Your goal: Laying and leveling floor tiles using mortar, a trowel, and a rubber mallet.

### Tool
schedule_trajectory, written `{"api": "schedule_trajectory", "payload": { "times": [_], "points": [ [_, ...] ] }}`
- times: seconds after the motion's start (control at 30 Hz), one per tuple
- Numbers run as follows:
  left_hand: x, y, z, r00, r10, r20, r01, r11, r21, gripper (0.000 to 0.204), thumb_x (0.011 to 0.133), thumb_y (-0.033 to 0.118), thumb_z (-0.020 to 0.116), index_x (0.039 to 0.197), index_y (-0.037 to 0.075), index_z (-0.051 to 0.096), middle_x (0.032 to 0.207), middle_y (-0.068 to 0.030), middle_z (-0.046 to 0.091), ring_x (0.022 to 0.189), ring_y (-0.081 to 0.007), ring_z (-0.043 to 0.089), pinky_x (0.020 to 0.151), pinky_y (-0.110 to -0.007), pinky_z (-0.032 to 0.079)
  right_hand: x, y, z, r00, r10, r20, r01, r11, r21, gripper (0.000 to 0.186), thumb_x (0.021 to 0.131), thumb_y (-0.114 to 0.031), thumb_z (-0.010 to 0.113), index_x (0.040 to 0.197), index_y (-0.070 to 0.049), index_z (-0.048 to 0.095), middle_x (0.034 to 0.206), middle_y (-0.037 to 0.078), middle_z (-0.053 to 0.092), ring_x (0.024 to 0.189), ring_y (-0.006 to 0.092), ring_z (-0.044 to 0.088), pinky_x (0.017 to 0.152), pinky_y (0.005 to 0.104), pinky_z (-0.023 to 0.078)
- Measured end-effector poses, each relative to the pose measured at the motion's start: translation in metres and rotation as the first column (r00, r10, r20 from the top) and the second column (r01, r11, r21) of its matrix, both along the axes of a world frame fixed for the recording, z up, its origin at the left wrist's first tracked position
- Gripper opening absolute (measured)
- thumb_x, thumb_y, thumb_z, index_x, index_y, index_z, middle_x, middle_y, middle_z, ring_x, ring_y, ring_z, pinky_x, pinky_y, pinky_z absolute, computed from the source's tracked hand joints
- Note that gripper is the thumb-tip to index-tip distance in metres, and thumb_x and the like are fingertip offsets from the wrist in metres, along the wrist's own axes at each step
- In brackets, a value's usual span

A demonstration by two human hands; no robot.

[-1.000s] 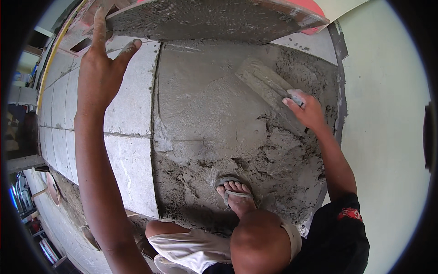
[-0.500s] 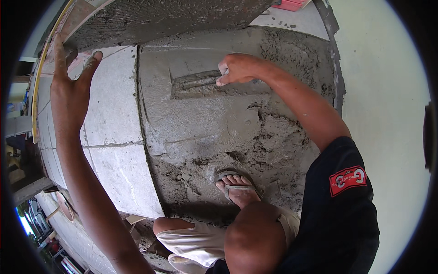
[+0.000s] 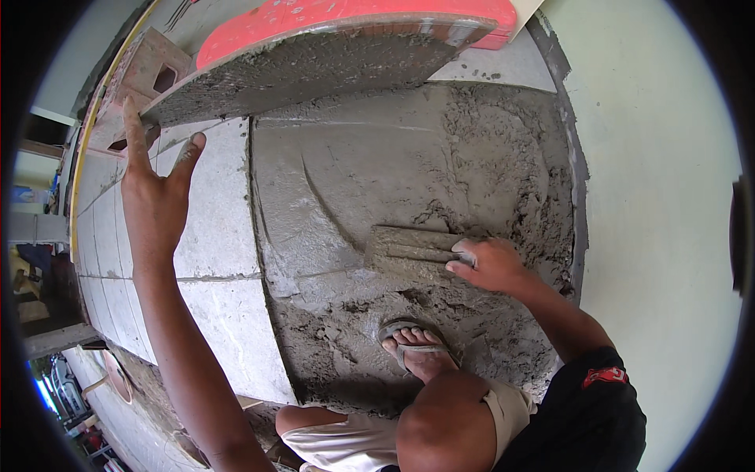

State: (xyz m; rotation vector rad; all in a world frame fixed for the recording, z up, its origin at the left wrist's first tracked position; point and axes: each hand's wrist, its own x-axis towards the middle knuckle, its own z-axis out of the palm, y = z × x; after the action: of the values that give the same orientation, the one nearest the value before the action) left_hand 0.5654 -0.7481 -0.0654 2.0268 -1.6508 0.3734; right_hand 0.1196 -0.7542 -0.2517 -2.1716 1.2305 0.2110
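In my right hand [image 3: 489,264] is the handle of a rectangular plastering trowel [image 3: 417,250], its blade flat on wet grey mortar [image 3: 377,169]. My fingers are wrapped round the handle. At the upper left, my left hand [image 3: 157,189] is at the corner of a large tile [image 3: 314,75], index finger and thumb spread at its edge. This tile stands tilted, its mortar-coated ribbed back toward me. The left hand's other fingers are hidden. A sandalled foot [image 3: 417,346] rests on the rough mortar at the near side.
Pale laid tiles [image 3: 224,330] border the mortar on the left. A pale wall [image 3: 653,197] rises along the right. Behind the tilted tile lies a red plastic object [image 3: 503,20]. A yellow-edged strip [image 3: 76,212] runs along the far left.
The trowel in my right hand has swept nearer and to the right, leaving a curved ridge in the mortar. My left hand stays at the tile's corner. The view has shifted, showing more beyond the tile.
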Motion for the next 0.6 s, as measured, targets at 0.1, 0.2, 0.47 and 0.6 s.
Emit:
{"api": "schedule_trajectory", "payload": {
  "times": [0.1, 0.2, 0.47, 0.6],
  "points": [
    [-0.005, -0.001, 0.002, 1.000, 0.023, 0.001, -0.023, 1.000, -0.001, 0.094, 0.094, 0.028, 0.077, 0.166, 0.019, 0.017, 0.139, -0.0300, 0.060, 0.132, -0.0428, 0.058, 0.107, -0.053, 0.050, 0.025, 0.056, -0.004, 0.945, -0.189, 0.267, 0.180, 0.982, 0.057, 0.050, 0.094, -0.043, 0.066, 0.132, -0.010, 0.062, 0.076, 0.019, 0.070, 0.078, 0.0419, 0.070, 0.075, 0.0515, 0.055],
    [-0.008, -0.003, 0.006, 1.000, 0.018, -0.019, -0.018, 1.000, 0.002, 0.094, 0.094, 0.027, 0.076, 0.166, 0.020, 0.016, 0.139, -0.0306, 0.059, 0.132, -0.0432, 0.057, 0.107, -0.052, 0.050, 0.074, 0.079, -0.011, 0.935, -0.128, 0.330, 0.135, 0.991, 0.001, 0.052, 0.097, -0.036, 0.061, 0.141, -0.007, 0.054, 0.092, 0.022, 0.072, 0.081, 0.0422, 0.071, 0.077, 0.0521, 0.056],
    [-0.006, 0.005, 0.004, 0.999, 0.025, -0.035, -0.024, 0.999, 0.023, 0.094, 0.094, 0.029, 0.077, 0.166, 0.018, 0.017, 0.139, -0.0312, 0.059, 0.134, -0.0438, 0.056, 0.109, -0.052, 0.048, 0.123, 0.004, -0.033, 0.995, -0.083, 0.051, 0.089, 0.987, -0.131, 0.045, 0.099, -0.028, 0.054, 0.137, -0.002, 0.057, 0.111, 0.023, 0.071, 0.091, 0.0400, 0.073, 0.080, 0.0511, 0.058],
    [-0.004, 0.004, 0.005, 1.000, 0.009, -0.011, -0.009, 1.000, 0.018, 0.095, 0.093, 0.030, 0.078, 0.166, 0.018, 0.018, 0.140, -0.0311, 0.058, 0.135, -0.0445, 0.055, 0.109, -0.051, 0.048, 0.068, -0.047, -0.045, 0.964, -0.240, 0.112, 0.264, 0.906, -0.330, 0.045, 0.099, -0.033, 0.056, 0.133, -0.004, 0.061, 0.101, 0.021, 0.073, 0.090, 0.0418, 0.072, 0.080, 0.0534, 0.057]
  ]
}}
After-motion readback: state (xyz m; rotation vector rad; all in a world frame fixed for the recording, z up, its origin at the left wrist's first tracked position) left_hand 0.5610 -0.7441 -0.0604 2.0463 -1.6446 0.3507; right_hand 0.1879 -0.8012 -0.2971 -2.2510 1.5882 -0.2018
